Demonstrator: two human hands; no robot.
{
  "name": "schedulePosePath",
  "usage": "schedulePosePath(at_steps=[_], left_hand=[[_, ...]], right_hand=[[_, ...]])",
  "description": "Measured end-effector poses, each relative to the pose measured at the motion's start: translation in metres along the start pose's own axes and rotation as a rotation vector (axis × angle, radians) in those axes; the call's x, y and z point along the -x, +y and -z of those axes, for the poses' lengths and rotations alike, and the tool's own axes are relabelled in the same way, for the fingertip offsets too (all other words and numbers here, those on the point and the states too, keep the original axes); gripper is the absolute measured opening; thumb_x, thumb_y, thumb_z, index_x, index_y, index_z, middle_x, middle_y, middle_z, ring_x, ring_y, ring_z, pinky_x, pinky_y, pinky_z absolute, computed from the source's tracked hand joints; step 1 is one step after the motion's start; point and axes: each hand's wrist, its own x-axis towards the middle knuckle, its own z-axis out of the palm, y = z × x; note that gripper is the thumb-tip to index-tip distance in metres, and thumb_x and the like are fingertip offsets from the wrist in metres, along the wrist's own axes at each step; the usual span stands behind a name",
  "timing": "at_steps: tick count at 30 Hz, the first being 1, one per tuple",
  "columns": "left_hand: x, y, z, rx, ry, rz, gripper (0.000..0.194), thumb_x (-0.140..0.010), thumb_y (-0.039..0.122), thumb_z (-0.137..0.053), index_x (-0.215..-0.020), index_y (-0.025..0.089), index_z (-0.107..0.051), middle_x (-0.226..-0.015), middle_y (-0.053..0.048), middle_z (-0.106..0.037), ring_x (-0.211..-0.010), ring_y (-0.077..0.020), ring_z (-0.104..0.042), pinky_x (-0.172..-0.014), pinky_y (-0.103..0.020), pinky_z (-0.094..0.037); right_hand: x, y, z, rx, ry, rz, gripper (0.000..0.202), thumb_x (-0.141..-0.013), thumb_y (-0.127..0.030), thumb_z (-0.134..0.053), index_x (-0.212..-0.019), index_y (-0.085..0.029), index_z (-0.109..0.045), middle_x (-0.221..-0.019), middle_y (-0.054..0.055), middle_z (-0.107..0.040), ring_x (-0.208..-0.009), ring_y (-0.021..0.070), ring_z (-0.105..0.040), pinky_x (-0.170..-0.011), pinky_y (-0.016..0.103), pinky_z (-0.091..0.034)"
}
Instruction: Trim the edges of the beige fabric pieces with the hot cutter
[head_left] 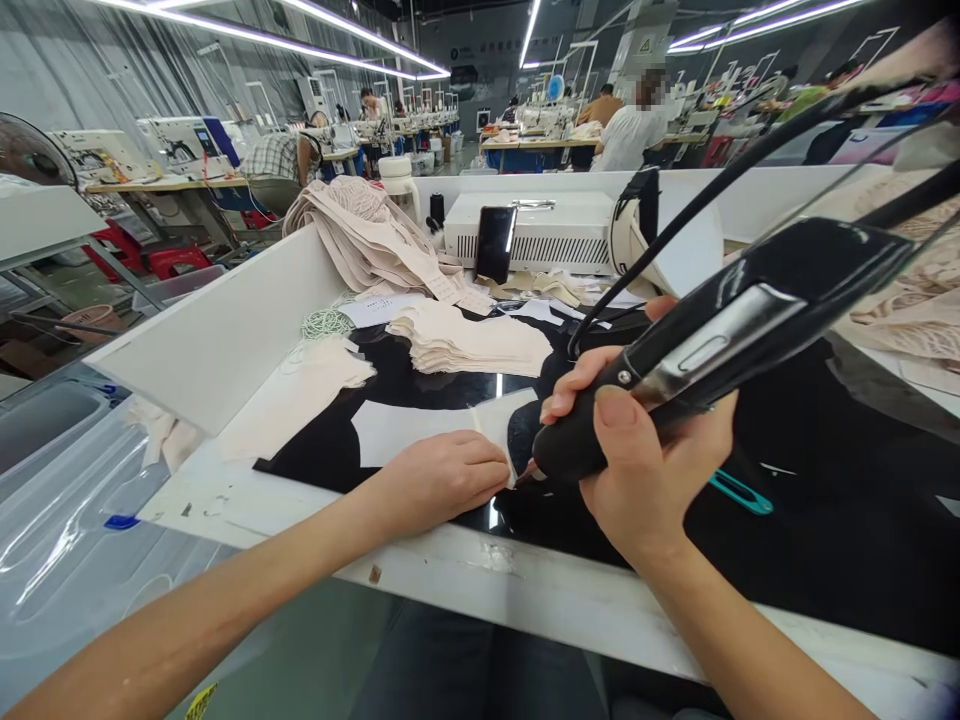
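Note:
My right hand (645, 460) is wrapped round a black handheld tool (720, 320) with a silver side panel, tilted over the black table surface. My left hand (442, 480) has its fingers pressed together on the edge of a small pale fabric piece (499, 425), close to the tool's lower end. Under and beside that piece lies a white pattern piece (405, 430). A dark patch (523, 437) touches the pale piece on its right. Behind my hands sits a stack of cream fabric pieces (472, 340). My left fingertips are partly hidden.
A phone (495, 244) leans on a white vented box (540, 225). Beige fabric strips (367, 235) hang over the left board (225, 330). Green thread (326, 322) lies near them. A teal tool (741, 492) is at right. People and sewing machines stand farther back.

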Motion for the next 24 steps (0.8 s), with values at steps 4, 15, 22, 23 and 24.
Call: schedulePosePath(at_steps=[4, 15, 22, 23, 24], left_hand=[[0.0049, -0.0014, 0.0005, -0.011, -0.005, -0.023, 0.022, -0.129, 0.019, -0.064, -0.139, 0.018, -0.083, -0.133, -0.013, -0.091, -0.122, -0.0254, -0.088, -0.114, -0.038, -0.073], [0.0055, -0.0041, -0.0016, -0.113, 0.003, -0.114, 0.015, -0.124, 0.016, -0.073, -0.135, 0.014, -0.083, -0.128, -0.013, -0.090, -0.124, -0.0269, -0.088, -0.120, -0.039, -0.073], [0.0068, -0.0056, -0.0044, -0.157, -0.029, -0.110, 0.012, -0.123, 0.019, -0.076, -0.132, 0.017, -0.084, -0.129, -0.012, -0.088, -0.125, -0.0261, -0.087, -0.121, -0.038, -0.072], [0.0068, -0.0056, -0.0045, -0.161, -0.026, -0.112, 0.012, -0.123, 0.019, -0.076, -0.131, 0.018, -0.084, -0.129, -0.012, -0.088, -0.125, -0.0258, -0.087, -0.121, -0.038, -0.072], [0.0067, -0.0056, -0.0044, -0.164, -0.024, -0.115, 0.012, -0.123, 0.019, -0.075, -0.131, 0.018, -0.084, -0.129, -0.012, -0.089, -0.125, -0.0254, -0.087, -0.121, -0.037, -0.072]], right_hand=[[-0.0002, 0.0000, -0.0002, 0.004, 0.006, -0.010, 0.042, -0.100, -0.050, -0.104, -0.120, -0.034, -0.071, -0.092, -0.006, -0.081, -0.061, 0.0161, -0.072, -0.056, 0.032, -0.064], [-0.0001, -0.0007, 0.0010, 0.001, 0.043, -0.043, 0.049, -0.094, -0.052, -0.109, -0.117, -0.034, -0.070, -0.092, -0.007, -0.081, -0.063, 0.0159, -0.073, -0.057, 0.032, -0.065], [-0.0006, 0.0009, 0.0021, 0.027, 0.023, -0.030, 0.048, -0.097, -0.054, -0.106, -0.119, -0.034, -0.068, -0.093, -0.007, -0.081, -0.062, 0.0165, -0.074, -0.058, 0.033, -0.066], [-0.0006, 0.0010, 0.0022, 0.032, 0.020, -0.028, 0.048, -0.097, -0.054, -0.105, -0.119, -0.034, -0.067, -0.093, -0.007, -0.081, -0.062, 0.0166, -0.075, -0.058, 0.033, -0.066], [-0.0006, 0.0009, 0.0022, 0.037, 0.016, -0.027, 0.048, -0.098, -0.055, -0.105, -0.119, -0.034, -0.067, -0.093, -0.007, -0.081, -0.062, 0.0166, -0.075, -0.059, 0.033, -0.066]])
